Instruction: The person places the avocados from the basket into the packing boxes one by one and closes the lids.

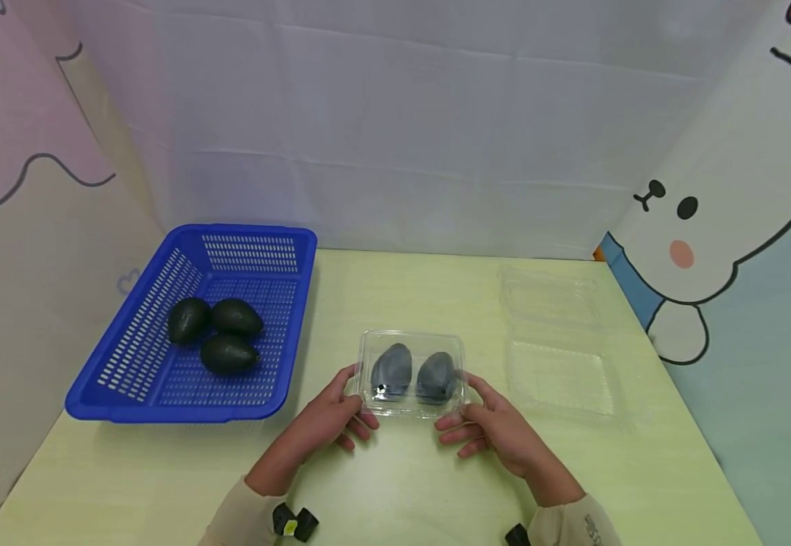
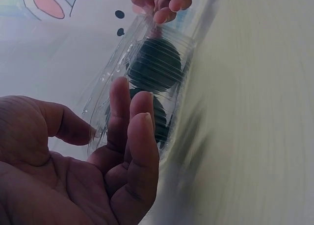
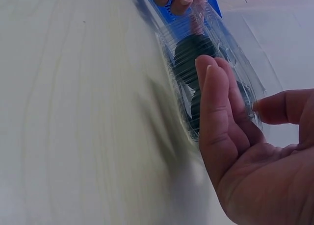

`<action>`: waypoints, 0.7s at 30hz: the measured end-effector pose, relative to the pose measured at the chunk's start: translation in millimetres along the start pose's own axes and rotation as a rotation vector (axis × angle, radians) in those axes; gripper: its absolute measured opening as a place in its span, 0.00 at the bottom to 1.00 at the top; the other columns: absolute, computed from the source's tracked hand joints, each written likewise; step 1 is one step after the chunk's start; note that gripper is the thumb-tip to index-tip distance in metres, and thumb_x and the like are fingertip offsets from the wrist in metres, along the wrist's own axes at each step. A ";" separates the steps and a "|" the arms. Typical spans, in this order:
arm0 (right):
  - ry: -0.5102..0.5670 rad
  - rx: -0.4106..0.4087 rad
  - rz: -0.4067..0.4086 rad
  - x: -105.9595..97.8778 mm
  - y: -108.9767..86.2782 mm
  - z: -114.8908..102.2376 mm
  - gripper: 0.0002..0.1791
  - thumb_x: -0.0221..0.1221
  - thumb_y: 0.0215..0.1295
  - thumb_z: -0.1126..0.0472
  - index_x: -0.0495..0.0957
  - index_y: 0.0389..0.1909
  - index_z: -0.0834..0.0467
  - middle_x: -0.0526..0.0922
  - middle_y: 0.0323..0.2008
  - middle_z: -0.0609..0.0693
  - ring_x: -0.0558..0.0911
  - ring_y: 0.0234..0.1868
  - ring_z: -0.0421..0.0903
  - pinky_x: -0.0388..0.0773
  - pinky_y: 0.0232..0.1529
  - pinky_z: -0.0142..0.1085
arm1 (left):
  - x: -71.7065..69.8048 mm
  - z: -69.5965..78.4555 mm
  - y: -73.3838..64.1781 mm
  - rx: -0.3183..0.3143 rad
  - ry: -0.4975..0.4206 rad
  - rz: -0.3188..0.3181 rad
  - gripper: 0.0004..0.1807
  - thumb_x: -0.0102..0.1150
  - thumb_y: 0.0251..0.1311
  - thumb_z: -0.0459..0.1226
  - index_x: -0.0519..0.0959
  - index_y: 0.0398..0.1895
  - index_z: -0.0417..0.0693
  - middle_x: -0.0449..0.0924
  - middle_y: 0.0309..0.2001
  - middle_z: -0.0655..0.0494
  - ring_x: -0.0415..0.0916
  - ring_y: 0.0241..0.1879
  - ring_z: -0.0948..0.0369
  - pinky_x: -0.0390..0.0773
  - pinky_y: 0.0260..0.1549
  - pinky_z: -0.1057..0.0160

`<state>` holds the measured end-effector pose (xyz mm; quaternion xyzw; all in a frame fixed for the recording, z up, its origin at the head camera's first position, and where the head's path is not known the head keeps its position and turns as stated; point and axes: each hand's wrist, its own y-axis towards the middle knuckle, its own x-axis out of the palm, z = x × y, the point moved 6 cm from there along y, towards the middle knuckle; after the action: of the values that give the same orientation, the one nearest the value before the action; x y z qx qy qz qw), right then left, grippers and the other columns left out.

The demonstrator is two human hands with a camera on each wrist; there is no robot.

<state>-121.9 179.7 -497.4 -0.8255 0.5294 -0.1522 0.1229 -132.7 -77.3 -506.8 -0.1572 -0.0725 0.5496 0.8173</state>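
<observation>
A clear plastic clamshell box [image 1: 429, 340] with its lid down lies between the two hands in the head view. Inside it are two dark avocados, a left one [image 1: 391, 370] and a right one [image 1: 436, 376], seen through the plastic. My left hand [image 1: 332, 415] pinches the box's left front corner, thumb on top and fingers at the side and underneath. At the opposite corner my right hand [image 1: 497, 429] grips it the same way. In the left wrist view the ribbed side of the box [image 2: 184, 43] shows close over the table.
To the left stands a blue plastic basket [image 1: 183, 412] holding three dark avocados [image 1: 230, 354]. Another clear clamshell box [image 1: 562, 375] lies opened flat on the right of the pale table [image 1: 395, 493]. A white cloth [image 1: 395, 136] hangs behind the table.
</observation>
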 end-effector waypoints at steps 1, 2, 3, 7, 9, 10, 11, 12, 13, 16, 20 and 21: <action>0.000 0.000 -0.001 0.1 -0.1 0.0 0.38 0.43 0.78 0.67 0.39 0.83 0.57 0.88 0.46 0.62 0.90 0.43 0.52 0.86 0.34 0.40 | -0.1 -0.1 -0.1 -0.001 -0.001 0.001 0.38 0.41 0.69 0.32 0.47 0.82 0.48 0.87 0.34 0.47 0.85 0.29 0.52 0.82 0.21 0.55; 0.000 -0.001 -0.002 0.1 -0.1 -0.1 0.38 0.43 0.78 0.67 0.39 0.83 0.57 0.88 0.46 0.62 0.90 0.43 0.52 0.86 0.34 0.40 | -0.2 0.0 -0.3 -0.002 -0.002 0.002 0.38 0.41 0.69 0.32 0.47 0.82 0.48 0.87 0.34 0.47 0.85 0.30 0.51 0.82 0.22 0.54; 0.001 0.000 -0.003 0.2 -0.2 -0.1 0.38 0.43 0.78 0.67 0.38 0.83 0.57 0.88 0.46 0.62 0.90 0.43 0.52 0.86 0.34 0.40 | -0.4 -0.1 -0.3 0.000 -0.001 0.003 0.38 0.41 0.69 0.32 0.47 0.82 0.48 0.87 0.34 0.47 0.85 0.30 0.51 0.82 0.22 0.54; 0.001 0.002 -0.008 0.3 -0.7 0.1 0.38 0.43 0.79 0.66 0.38 0.83 0.57 0.88 0.46 0.63 0.90 0.43 0.52 0.86 0.34 0.40 | -0.5 0.2 -0.7 0.003 -0.004 -0.002 0.38 0.40 0.69 0.32 0.47 0.82 0.47 0.87 0.35 0.47 0.85 0.30 0.51 0.82 0.22 0.54; 0.000 0.005 -0.009 0.5 -0.9 0.2 0.39 0.44 0.79 0.66 0.38 0.83 0.57 0.88 0.46 0.63 0.90 0.43 0.52 0.86 0.34 0.40 | -0.5 -0.1 -0.4 0.004 -0.009 -0.009 0.38 0.40 0.68 0.32 0.47 0.82 0.47 0.87 0.35 0.47 0.85 0.30 0.51 0.82 0.21 0.54; -0.001 0.006 -0.009 0.5 -1.0 0.2 0.39 0.44 0.79 0.66 0.38 0.83 0.57 0.88 0.47 0.63 0.90 0.43 0.52 0.86 0.34 0.40 | -0.5 -0.1 -0.2 0.004 -0.013 -0.012 0.38 0.40 0.68 0.32 0.47 0.82 0.47 0.87 0.35 0.47 0.85 0.29 0.51 0.81 0.21 0.55; -0.002 0.007 -0.009 0.5 -1.1 0.2 0.39 0.45 0.79 0.66 0.38 0.83 0.56 0.88 0.47 0.63 0.90 0.43 0.52 0.86 0.34 0.40 | -0.4 -0.3 0.2 0.004 -0.017 -0.017 0.38 0.40 0.68 0.32 0.47 0.82 0.47 0.87 0.35 0.47 0.84 0.29 0.52 0.81 0.21 0.56; -0.002 0.009 -0.008 0.5 -1.1 0.1 0.39 0.45 0.79 0.66 0.38 0.83 0.56 0.88 0.47 0.63 0.90 0.43 0.52 0.86 0.34 0.40 | -0.3 -0.4 0.7 0.006 -0.021 -0.020 0.38 0.40 0.68 0.32 0.47 0.82 0.47 0.87 0.35 0.47 0.84 0.29 0.52 0.81 0.21 0.56; -0.003 0.010 -0.006 0.5 -1.1 0.1 0.39 0.45 0.79 0.66 0.38 0.83 0.56 0.88 0.47 0.63 0.90 0.43 0.52 0.86 0.34 0.40 | -0.2 -0.4 1.1 0.006 -0.026 -0.023 0.38 0.40 0.68 0.32 0.47 0.82 0.47 0.87 0.35 0.47 0.84 0.29 0.53 0.81 0.21 0.57; 0.000 0.011 -0.005 0.4 -1.0 -0.1 0.39 0.45 0.79 0.66 0.38 0.83 0.56 0.88 0.47 0.63 0.90 0.43 0.52 0.86 0.34 0.40 | 0.0 -0.5 1.9 0.007 -0.030 -0.025 0.38 0.40 0.68 0.32 0.47 0.82 0.47 0.87 0.35 0.47 0.84 0.29 0.54 0.81 0.21 0.58; 0.005 0.008 -0.007 0.1 -0.2 -0.1 0.39 0.45 0.79 0.65 0.37 0.83 0.56 0.88 0.47 0.63 0.90 0.43 0.51 0.86 0.34 0.40 | 0.0 -0.5 2.1 0.006 -0.028 -0.019 0.39 0.39 0.68 0.32 0.46 0.82 0.46 0.87 0.35 0.47 0.84 0.29 0.54 0.81 0.22 0.58; 0.006 0.007 -0.008 0.1 0.0 0.0 0.39 0.45 0.79 0.66 0.37 0.83 0.56 0.88 0.47 0.63 0.90 0.43 0.51 0.86 0.34 0.40 | 0.0 -0.5 2.0 0.006 -0.027 -0.018 0.39 0.39 0.68 0.32 0.45 0.82 0.46 0.87 0.35 0.47 0.84 0.29 0.54 0.81 0.22 0.58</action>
<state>-121.9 179.6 -497.3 -0.8268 0.5259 -0.1571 0.1236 -134.4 -76.7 -507.9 -0.1467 -0.0835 0.5444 0.8217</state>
